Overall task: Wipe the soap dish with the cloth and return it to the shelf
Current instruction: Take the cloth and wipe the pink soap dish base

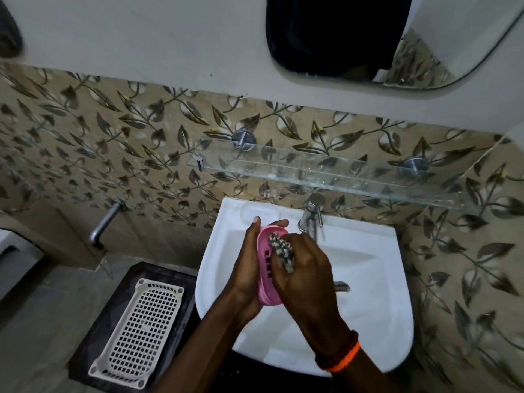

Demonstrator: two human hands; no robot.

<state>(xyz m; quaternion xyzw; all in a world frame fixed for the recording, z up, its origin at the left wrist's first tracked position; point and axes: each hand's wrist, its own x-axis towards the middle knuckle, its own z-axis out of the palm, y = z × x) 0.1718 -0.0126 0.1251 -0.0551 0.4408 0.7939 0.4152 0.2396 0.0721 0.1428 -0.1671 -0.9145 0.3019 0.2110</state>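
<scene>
Over the white sink, my left hand (248,268) grips a pink oval soap dish (266,268) from the left side, tilted so its slotted inside faces right. My right hand (304,275) is closed on a bunched black-and-white patterned cloth (280,249) and presses it into the dish's inside. The cloth is mostly hidden under my fingers. Above the sink, a glass shelf (340,177) on two round metal mounts runs along the leaf-patterned tiled wall, with nothing standing on it.
The white sink (377,293) carries a chrome tap (310,215) at its back. A wall tap (103,222) sticks out at left. On the floor at lower left lies a white perforated plastic tray (139,333) on a dark mat. A mirror (397,38) hangs at top right.
</scene>
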